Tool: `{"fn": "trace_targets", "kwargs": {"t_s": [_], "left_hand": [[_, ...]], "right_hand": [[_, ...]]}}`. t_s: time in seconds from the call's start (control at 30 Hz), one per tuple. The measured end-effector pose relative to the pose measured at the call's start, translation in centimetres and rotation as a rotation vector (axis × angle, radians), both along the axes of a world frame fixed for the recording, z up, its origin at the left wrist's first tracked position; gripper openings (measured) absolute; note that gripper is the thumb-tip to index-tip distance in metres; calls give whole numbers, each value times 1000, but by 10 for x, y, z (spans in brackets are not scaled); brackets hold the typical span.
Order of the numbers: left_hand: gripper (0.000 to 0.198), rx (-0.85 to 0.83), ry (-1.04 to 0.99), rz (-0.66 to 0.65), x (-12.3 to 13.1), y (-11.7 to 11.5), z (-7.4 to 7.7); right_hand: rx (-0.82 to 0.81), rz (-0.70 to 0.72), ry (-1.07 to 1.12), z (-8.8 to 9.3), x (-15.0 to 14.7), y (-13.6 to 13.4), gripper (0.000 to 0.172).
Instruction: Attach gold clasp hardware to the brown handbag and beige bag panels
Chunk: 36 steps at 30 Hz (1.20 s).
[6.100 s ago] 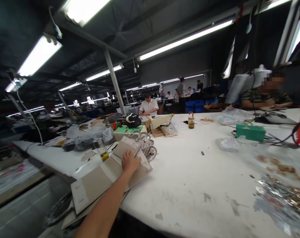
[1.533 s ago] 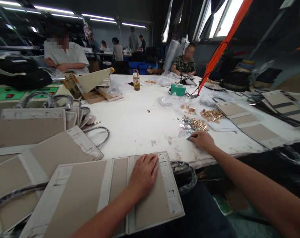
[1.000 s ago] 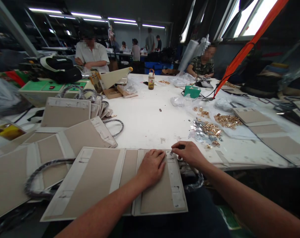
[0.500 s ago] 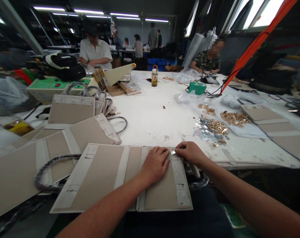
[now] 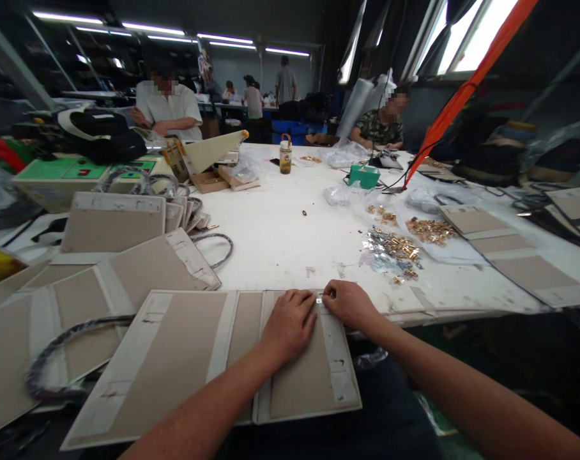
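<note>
A beige bag panel (image 5: 189,358) with pale strips across it lies open before me, overhanging the table's front edge. My left hand (image 5: 290,326) rests on its right section, fingers stretched out and lying flat. At the panel's upper right corner is a small shiny metal plate (image 5: 319,300), against a pale strip with slits. My right hand (image 5: 350,305) has its fingers curled in a pinch at the plate's right edge. The left fingertips lie just beside it. Below my right hand, a plastic-wrapped handle (image 5: 370,358) shows partly under the panel.
Similar panels (image 5: 117,223) with wrapped handles are piled at left. Gold fittings (image 5: 400,246) and grey metal plates (image 5: 379,252) lie in heaps at right, near another panel (image 5: 505,246). A bottle (image 5: 285,156) and a green box (image 5: 364,177) stand farther back. Two people sit across the table.
The view has swung slightly right, so things sit farther left. My right fingers have brought the metal plate down against the panel's corner. My left hand stays flat on the panel.
</note>
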<state>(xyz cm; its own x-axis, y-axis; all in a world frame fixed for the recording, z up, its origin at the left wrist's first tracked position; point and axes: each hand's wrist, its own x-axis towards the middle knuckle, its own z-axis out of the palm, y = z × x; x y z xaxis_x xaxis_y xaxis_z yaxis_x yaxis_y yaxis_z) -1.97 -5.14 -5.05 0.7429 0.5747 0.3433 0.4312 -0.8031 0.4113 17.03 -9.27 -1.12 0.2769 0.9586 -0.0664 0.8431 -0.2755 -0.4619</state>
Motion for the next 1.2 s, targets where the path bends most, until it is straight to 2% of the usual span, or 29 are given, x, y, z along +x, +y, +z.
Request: {"fn": "trace_targets", "kwargs": {"t_s": [0.17, 0.27, 0.4, 0.57, 0.63, 0.73, 0.87, 1.0, 1.1, 1.2], "left_hand": [[39, 15, -14, -4, 0, 3, 0], [40, 5, -22, 1, -1, 5, -1], [41, -12, -19, 2, -3, 8, -7], [46, -20, -23, 9, -5, 12, -12], [49, -27, -32, 5, -6, 12, -14], [50, -41, -28, 3, -6, 13, -15], [49, -75, -13, 6, -5, 12, -14], [47, -126, 1, 0, -3, 9, -6], [45, -140, 20, -5, -1, 7, -2], [43, -131, 33, -14, 0, 6, -1]], "right_hand": [[-9, 33, -63, 1, -5, -2, 16], [-2, 42, -42, 6, 9, 1, 18], [-4, -49, -60, 13, 68, 27, 28], [-52, -217, -204, 10, 166, 84, 39], [-89, -220, -237, 5, 193, 105, 40], [-140, -178, -264, -5, 214, 125, 28], [-154, -149, -281, -8, 223, 136, 15], [-116, -159, -284, 10, 220, 128, 11], [-74, -167, -225, 31, 198, 101, 19], [-97, -81, 9, 50, 146, 53, 24]]}}
